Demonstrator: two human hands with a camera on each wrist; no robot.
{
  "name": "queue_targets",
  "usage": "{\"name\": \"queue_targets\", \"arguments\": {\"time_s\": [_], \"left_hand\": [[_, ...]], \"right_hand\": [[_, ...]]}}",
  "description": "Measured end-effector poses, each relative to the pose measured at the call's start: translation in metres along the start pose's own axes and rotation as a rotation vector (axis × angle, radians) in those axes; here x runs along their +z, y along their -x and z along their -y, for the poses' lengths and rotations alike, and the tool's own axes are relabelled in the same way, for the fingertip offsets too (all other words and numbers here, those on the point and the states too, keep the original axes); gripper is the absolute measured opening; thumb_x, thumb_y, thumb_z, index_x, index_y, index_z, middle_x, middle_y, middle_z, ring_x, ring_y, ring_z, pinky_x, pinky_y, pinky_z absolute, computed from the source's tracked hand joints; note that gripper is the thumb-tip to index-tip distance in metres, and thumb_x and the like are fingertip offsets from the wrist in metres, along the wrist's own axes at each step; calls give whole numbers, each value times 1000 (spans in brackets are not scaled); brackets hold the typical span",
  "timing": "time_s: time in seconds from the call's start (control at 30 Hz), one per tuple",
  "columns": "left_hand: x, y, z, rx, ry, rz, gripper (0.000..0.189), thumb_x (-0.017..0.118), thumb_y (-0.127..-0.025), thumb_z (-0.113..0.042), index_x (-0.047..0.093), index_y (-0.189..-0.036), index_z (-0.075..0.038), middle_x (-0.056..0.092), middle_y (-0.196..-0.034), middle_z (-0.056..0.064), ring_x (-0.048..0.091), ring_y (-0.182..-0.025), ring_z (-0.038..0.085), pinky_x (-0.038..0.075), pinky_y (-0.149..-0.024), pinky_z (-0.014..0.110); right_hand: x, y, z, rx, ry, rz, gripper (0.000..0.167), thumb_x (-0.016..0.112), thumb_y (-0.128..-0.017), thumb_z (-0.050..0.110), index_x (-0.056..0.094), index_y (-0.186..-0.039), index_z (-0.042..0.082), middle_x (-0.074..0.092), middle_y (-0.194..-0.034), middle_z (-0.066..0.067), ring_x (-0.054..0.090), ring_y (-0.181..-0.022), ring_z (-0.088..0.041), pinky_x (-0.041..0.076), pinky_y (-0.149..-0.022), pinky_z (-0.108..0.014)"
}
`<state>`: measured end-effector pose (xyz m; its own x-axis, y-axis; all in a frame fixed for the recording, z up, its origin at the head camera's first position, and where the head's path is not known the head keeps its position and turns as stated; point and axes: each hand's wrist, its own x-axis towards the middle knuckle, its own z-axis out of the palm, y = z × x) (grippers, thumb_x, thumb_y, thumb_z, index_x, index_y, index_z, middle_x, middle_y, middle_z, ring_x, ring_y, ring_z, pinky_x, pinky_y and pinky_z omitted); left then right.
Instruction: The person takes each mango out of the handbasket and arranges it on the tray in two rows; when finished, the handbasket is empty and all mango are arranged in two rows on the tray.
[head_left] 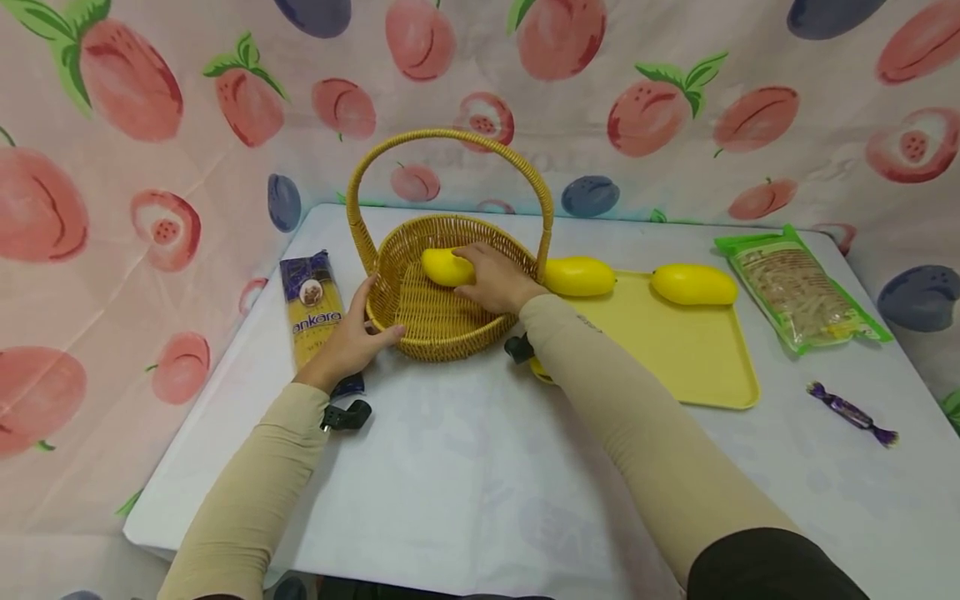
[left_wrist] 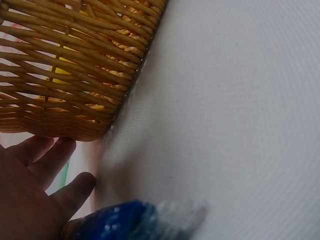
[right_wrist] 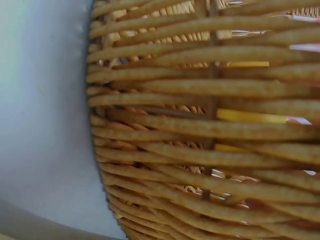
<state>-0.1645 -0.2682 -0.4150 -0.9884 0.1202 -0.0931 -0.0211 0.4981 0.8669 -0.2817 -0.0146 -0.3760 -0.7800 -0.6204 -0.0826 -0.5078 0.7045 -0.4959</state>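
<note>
A yellow mango (head_left: 442, 267) lies inside the round wicker basket (head_left: 420, 333), with my right hand (head_left: 495, 279) gripping its right end. The right forearm passes over the basket's front right rim. In the right wrist view, the woven wall (right_wrist: 165, 115) hides the hand, and bits of yellow show through the gaps. My left hand (head_left: 352, 337) is at the basket's left side, fingers extended and thumb spread along the front. Fingertips meet the outside of the weave in the left wrist view, where the basket wall (left_wrist: 75, 65) fills the upper left.
Right of the basket is a yellow tray (head_left: 697, 358) with one mango (head_left: 693, 285) at its back edge and another mango (head_left: 577, 277) near the basket. A green-edged food packet (head_left: 798, 292) and purple wrapped candy (head_left: 853, 414) lie farther right. A pasta packet (head_left: 311, 308) lies left, partly behind the left hand.
</note>
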Motion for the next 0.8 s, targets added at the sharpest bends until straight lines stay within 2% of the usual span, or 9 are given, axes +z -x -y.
{"name": "queue_targets", "arguments": {"time_s": [0.2, 0.43, 0.63, 0.8], "left_hand": [[0, 0, 0, -18, -24, 2, 97, 67, -97, -35, -6, -161, -30, 17, -161, 25, 34, -139, 45, 30, -113, 54], [-2, -1, 0, -5, -24, -3, 97, 67, -97, -35, -5, -162, -29, 18, -161, 24, 34, -140, 44, 30, -113, 54], [-2, -1, 0, -6, -28, -2, 97, 67, -97, -35, -5, -162, -28, 15, -163, 23, 33, -141, 44, 29, -113, 54], [-1, -1, 0, -9, -36, -3, 96, 66, -97, -34, -5, -162, -28, 13, -163, 22, 32, -141, 45, 28, -114, 55]], "right_hand": [[1, -2, 0, -8, 45, 18, 67, 64, -99, 36, 37, -155, 12, 37, -152, -10, 39, -137, -26, 30, -114, -39], [0, -3, 2, -5, 58, 25, 64, 65, -98, 38, 44, -152, 9, 38, -150, -11, 40, -135, -25, 31, -114, -37], [1, -3, 3, 22, 31, 74, 58, 66, -99, 32, 46, -151, 15, 38, -154, -10, 34, -141, -26, 28, -116, -39], [1, -4, 2, 25, 10, 86, 57, 66, -99, 26, 45, -151, 15, 43, -153, -8, 35, -142, -25, 27, -116, -38]]}}
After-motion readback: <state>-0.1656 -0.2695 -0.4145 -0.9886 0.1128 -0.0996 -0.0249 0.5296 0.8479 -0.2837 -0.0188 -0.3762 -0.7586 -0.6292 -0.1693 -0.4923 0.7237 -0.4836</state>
